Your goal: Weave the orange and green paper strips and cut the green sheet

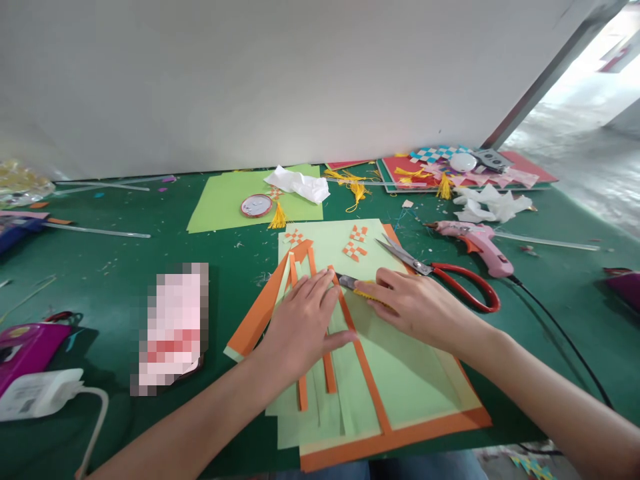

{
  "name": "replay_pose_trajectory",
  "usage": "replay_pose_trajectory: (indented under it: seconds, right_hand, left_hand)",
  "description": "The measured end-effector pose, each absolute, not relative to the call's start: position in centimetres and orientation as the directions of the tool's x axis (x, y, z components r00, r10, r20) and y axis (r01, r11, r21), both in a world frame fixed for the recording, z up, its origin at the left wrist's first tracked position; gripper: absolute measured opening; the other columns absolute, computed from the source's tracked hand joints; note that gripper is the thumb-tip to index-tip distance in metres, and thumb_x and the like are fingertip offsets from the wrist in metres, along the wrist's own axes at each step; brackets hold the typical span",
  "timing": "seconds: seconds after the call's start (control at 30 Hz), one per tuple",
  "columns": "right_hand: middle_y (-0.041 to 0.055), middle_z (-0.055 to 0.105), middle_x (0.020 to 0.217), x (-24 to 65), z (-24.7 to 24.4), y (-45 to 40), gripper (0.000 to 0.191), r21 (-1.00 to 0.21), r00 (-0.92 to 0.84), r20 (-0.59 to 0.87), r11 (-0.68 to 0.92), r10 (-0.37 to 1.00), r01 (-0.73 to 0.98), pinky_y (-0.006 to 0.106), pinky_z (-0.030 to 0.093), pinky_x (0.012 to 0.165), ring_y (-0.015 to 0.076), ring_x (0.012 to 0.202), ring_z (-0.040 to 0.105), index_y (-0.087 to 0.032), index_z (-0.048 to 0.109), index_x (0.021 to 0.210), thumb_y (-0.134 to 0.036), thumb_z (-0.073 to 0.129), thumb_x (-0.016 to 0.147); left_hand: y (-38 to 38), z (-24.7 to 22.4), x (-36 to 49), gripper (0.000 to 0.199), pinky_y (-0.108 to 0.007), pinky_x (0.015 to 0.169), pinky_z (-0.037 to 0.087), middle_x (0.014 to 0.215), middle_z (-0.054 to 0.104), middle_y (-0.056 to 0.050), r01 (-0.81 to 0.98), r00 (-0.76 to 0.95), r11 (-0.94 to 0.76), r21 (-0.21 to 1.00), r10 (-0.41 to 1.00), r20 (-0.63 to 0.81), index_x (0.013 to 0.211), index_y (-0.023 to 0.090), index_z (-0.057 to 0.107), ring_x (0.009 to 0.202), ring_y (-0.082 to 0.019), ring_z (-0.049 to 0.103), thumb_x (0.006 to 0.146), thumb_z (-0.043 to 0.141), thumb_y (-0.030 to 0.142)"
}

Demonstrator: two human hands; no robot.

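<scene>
My left hand point(304, 317) lies flat with its fingers stretched out. It presses on orange and pale green paper strips point(329, 373) over a pale green paper sheet point(420, 380). In my right hand point(417, 303) is a yellow utility knife point(347, 281), its blade pointing left to the top end of a long orange strip point(367, 380), close to my left fingertips. Small orange-and-white woven paper pieces point(355, 251) rest at the sheet's upper part. Red-handled scissors point(467, 283) lie open just beyond my right hand.
A pink glue gun point(475, 243) with a black cord sits at the right. Behind are a tape roll point(257, 205), white tissue point(300, 184), yellow tassels point(357, 190) and stacked coloured paper point(530, 167). A blurred-out pink object point(173, 327) and a white plug point(45, 393) are at left.
</scene>
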State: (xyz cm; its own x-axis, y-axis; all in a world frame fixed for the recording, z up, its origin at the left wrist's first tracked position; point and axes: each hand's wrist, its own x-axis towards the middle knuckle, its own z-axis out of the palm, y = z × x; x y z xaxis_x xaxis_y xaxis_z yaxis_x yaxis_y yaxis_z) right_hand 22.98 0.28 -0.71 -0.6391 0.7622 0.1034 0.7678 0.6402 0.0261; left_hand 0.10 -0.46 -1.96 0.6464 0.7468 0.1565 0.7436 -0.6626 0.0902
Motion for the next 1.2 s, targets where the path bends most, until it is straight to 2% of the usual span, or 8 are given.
replay_pose_trajectory:
  seconds: [0.33,0.93,1.2]
  right_hand:
    - [0.0026,0.057,0.088,22.7,-0.4,1.0,0.034,0.019,-0.628,0.092,0.629,0.773,0.777,0.027,0.028,0.054,0.0114,0.064,0.052,-0.026,0.057,0.127,-0.026,0.044,0.096]
    - [0.0028,0.056,0.086,22.6,-0.3,2.2,0.036,0.094,-0.665,0.079,0.658,0.743,0.747,0.027,0.029,0.057,0.0133,0.072,0.056,-0.025,0.057,0.128,-0.023,0.046,0.094]
    - [0.0033,0.058,0.090,22.2,-0.7,2.6,0.035,0.137,-0.611,0.134,0.596,0.780,0.791,0.028,0.030,0.055,0.0123,0.065,0.054,-0.024,0.057,0.128,-0.027,0.042,0.097]
  left_hand:
    - [-0.3,-1.9,0.1,0.069,-0.048,0.109,0.039,0.145,0.045,-0.021,0.745,0.646,-0.660,0.097,0.750,0.140,0.126,0.009,0.053,0.133,-0.032,0.045,0.084,0.055,0.064]
    - [-0.3,-2.2,0.0,0.070,-0.049,0.106,0.042,0.141,0.049,-0.023,0.747,0.644,-0.660,0.082,0.748,0.158,0.124,0.007,0.055,0.132,-0.033,0.047,0.084,0.054,0.065]
    - [-0.3,-2.2,0.0,0.069,-0.048,0.107,0.042,0.141,0.049,-0.023,0.744,0.646,-0.662,0.089,0.747,0.159,0.123,0.007,0.055,0.131,-0.033,0.047,0.084,0.054,0.064]
